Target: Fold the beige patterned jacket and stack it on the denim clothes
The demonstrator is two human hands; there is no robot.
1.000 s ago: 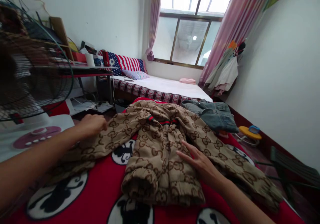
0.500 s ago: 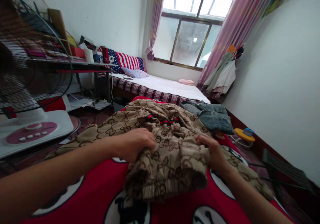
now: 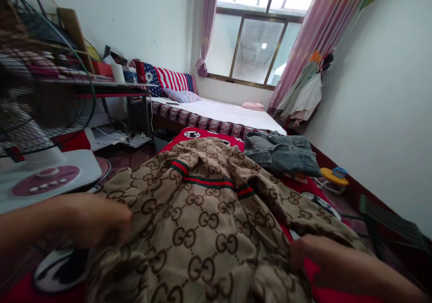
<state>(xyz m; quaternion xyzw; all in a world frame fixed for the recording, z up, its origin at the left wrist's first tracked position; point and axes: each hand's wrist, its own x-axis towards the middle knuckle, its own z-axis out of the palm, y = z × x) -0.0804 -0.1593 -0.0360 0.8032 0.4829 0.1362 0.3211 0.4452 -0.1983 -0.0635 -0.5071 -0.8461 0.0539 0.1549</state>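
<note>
A tan jacket (image 3: pixel 209 217) with a brown letter pattern and green-red-green stripes lies spread over a red blanket (image 3: pixel 209 134). Its sleeves stretch out to both sides. At the lower left my left hand (image 3: pixel 101 222), blurred, is closed on the jacket's side near the hem. My right hand (image 3: pixel 312 253) is closed at the opposite side, with its fingertips partly hidden. The jacket's near end runs down to the bottom of the view. Behind its right sleeve sit folded blue denim clothes (image 3: pixel 281 153).
A floor fan (image 3: pixel 50 170) stands at the left before a cluttered desk (image 3: pixel 114 89). A bed (image 3: pixel 219 114) spans the back below the window. Right of the blanket are a yellow stool (image 3: pixel 332 175) and a dark folding chair (image 3: pixel 391 222).
Both hands have moved apart and toward me. The bunched jacket is now drawn out flatter and longer, its stripes more fully exposed. More red blanket shows at the far end.
</note>
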